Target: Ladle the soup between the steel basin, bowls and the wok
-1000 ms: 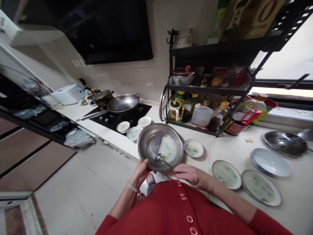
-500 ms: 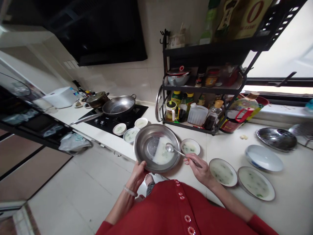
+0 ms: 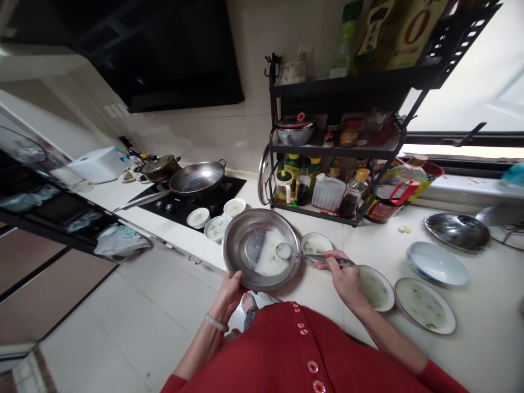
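My left hand [image 3: 232,285] grips the near rim of a wide steel basin [image 3: 241,248], which tilts so that milky soup with green bits [image 3: 272,262] pools on its right side. In my right hand [image 3: 341,275] is the handle of a metal ladle [image 3: 283,251]. The ladle's bowl is over the soup inside the basin and looks filled with pale liquid. Just right of the basin, a bowl of the same soup [image 3: 316,241] sits partly behind the ladle handle. Two more plates of soup, a nearer one [image 3: 375,289] and a farther one [image 3: 426,305], stand to the right of my right hand.
Several small soup bowls [image 3: 216,228] stand left of the basin beside the black stove [image 3: 180,210], which carries a steel wok [image 3: 197,179]. Behind, a black rack [image 3: 315,215] holds bottles and jars. An upside-down-looking white bowl [image 3: 437,264] and a metal lid [image 3: 457,231] lie at right.
The ladle has turned flatter, its handle swinging up and to the right with my right hand, and its bowl now holds pale liquid. My left hand keeps its hold on the basin.
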Action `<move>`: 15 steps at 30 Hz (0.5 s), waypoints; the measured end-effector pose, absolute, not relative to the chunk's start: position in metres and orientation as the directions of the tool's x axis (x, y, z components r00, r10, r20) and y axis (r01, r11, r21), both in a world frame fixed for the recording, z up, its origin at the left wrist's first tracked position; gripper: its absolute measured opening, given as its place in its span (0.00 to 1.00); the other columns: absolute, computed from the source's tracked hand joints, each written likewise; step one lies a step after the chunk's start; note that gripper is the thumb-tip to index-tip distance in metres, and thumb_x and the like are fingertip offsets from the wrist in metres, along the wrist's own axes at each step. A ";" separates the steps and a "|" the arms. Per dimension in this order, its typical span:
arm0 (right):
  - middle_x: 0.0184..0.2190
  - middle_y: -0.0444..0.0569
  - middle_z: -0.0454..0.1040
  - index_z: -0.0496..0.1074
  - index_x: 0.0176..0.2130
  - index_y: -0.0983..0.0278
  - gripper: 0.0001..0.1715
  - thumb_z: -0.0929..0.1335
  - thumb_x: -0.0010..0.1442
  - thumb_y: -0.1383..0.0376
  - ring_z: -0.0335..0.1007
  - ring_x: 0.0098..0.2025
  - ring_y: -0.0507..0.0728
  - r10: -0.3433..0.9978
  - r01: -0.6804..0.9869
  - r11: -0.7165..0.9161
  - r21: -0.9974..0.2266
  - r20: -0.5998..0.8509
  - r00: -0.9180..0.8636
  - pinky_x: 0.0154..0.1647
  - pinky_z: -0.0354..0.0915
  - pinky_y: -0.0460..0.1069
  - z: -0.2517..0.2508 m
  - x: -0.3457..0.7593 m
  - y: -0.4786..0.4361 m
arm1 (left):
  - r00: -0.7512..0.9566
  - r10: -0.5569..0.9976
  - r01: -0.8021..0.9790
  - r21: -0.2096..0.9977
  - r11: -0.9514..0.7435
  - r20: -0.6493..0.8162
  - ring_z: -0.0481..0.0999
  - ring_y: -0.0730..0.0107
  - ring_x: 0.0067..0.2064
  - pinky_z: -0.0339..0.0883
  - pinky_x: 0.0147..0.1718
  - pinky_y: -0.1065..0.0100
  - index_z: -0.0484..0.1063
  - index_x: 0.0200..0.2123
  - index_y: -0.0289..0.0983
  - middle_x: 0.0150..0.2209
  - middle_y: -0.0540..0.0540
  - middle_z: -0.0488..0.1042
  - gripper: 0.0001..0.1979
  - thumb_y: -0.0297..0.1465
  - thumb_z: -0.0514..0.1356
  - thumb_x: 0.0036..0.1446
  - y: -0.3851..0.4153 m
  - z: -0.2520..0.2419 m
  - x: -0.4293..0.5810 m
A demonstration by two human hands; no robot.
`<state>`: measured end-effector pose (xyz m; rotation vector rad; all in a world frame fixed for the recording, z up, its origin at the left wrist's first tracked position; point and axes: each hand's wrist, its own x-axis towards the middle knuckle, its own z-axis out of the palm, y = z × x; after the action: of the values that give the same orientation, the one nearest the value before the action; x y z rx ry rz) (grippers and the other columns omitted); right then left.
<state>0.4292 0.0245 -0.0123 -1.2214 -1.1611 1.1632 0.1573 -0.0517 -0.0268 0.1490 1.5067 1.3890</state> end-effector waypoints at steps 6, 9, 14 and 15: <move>0.20 0.46 0.76 0.69 0.34 0.61 0.11 0.67 0.55 0.56 0.77 0.25 0.59 0.996 0.001 0.036 -0.999 0.036 0.077 0.32 0.75 0.53 0.000 0.430 0.023 | -0.456 0.684 -0.510 0.797 0.323 -0.569 0.70 0.71 0.19 0.73 0.26 0.60 0.62 0.31 0.36 0.18 0.52 0.69 0.13 0.18 0.52 0.41 -0.052 -0.024 0.159; 0.20 0.46 0.76 0.69 0.34 0.61 0.11 0.67 0.55 0.56 0.77 0.25 0.60 0.996 0.010 0.029 -1.000 0.029 0.078 0.32 0.75 0.52 0.002 0.430 0.024 | -0.462 0.686 -0.503 0.803 0.319 -0.562 0.70 0.71 0.19 0.73 0.24 0.60 0.62 0.32 0.37 0.18 0.52 0.70 0.13 0.18 0.52 0.40 -0.053 -0.023 0.159; 0.20 0.45 0.76 0.69 0.34 0.60 0.11 0.67 0.55 0.56 0.77 0.26 0.59 0.997 0.012 0.012 -1.000 0.012 0.082 0.33 0.75 0.53 0.003 0.430 0.024 | -0.470 0.686 -0.510 0.805 0.303 -0.556 0.70 0.71 0.19 0.72 0.23 0.63 0.62 0.32 0.37 0.18 0.52 0.71 0.14 0.18 0.52 0.39 -0.053 -0.025 0.159; 0.20 0.45 0.76 0.69 0.34 0.60 0.10 0.67 0.55 0.56 0.77 0.25 0.59 0.996 0.009 0.009 -1.000 0.010 0.083 0.33 0.75 0.53 0.002 0.430 0.024 | -0.471 0.682 -0.510 0.804 0.306 -0.559 0.70 0.71 0.19 0.72 0.22 0.63 0.62 0.32 0.37 0.18 0.52 0.70 0.14 0.18 0.53 0.39 -0.053 -0.026 0.159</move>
<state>0.4300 0.0245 0.0025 -1.2465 -1.1578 1.1366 0.1588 -0.0529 -0.0257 0.1654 1.5102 1.4089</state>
